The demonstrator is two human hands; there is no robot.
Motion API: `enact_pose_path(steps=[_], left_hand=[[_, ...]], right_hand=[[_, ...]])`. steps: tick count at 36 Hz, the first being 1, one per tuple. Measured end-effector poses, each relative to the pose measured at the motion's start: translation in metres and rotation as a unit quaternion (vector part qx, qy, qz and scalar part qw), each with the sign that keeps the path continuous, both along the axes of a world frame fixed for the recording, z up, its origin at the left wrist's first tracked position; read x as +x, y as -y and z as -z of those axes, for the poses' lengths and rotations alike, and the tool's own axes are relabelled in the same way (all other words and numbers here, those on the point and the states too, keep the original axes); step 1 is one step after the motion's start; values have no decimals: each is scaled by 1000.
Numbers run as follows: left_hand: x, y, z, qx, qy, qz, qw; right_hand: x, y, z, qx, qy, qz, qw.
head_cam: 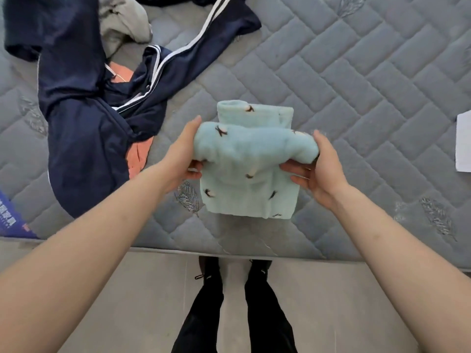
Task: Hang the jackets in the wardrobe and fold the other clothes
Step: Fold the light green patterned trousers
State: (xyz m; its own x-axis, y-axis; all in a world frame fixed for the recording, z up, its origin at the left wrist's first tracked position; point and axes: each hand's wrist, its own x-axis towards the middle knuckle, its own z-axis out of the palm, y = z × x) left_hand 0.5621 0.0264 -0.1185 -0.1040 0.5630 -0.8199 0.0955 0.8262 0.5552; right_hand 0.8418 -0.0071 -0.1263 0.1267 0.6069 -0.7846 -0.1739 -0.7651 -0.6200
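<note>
A small pale blue fleece garment (251, 161) with little dark and white motifs is folded into a bundle just above the grey quilted mattress (356, 85). My left hand (184, 154) grips its left side, thumb on top and fingers underneath. My right hand (318, 166) grips its right side the same way. A navy jacket (84, 128) with white stripes lies crumpled on the mattress to the left, apart from both hands.
An orange garment (136, 159) peeks out from under the navy jacket, and a light grey garment (122, 21) lies at the top left. A white sheet (463, 143) sits at the right edge, a purple item (10, 217) at the left. My shoes stand at the mattress's near edge.
</note>
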Motion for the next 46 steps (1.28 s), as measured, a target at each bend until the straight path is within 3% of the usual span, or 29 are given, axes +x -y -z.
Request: enact_pose_path(steps=[4,11,13,16,18,20,23,28,33,40,46], left_hand=[[8,-44,24,-9,-42,-27,999],[15,-64,71,-20,-124,107,986],[15,-63,82,35,-227,204,952],[23,-70,86,197,-385,315,845],[34,-88,88,268,-392,346,809],[49,-110,92,274,-362,388,802],[69,-139,101,227,-316,439,810],[75,-149,129,87,-279,505,812],[72,-153,148,59,-283,530,797],[45,-136,116,26,-151,456,877],[32,-24,47,-20,-121,297,947]], right_hand=[[-4,-40,5,-2,-13,5,1000],[-15,-48,46,-41,56,-3,998],[-20,-23,61,-41,107,-15,993],[-31,31,78,-16,264,-44,963],[-38,65,86,-24,305,-23,952],[-45,91,97,-71,283,13,956],[-53,113,115,-161,218,39,962],[-74,107,130,-160,15,41,986],[-73,86,154,-139,-32,115,983],[-41,94,142,-61,-54,241,967],[5,108,54,-35,-6,158,987]])
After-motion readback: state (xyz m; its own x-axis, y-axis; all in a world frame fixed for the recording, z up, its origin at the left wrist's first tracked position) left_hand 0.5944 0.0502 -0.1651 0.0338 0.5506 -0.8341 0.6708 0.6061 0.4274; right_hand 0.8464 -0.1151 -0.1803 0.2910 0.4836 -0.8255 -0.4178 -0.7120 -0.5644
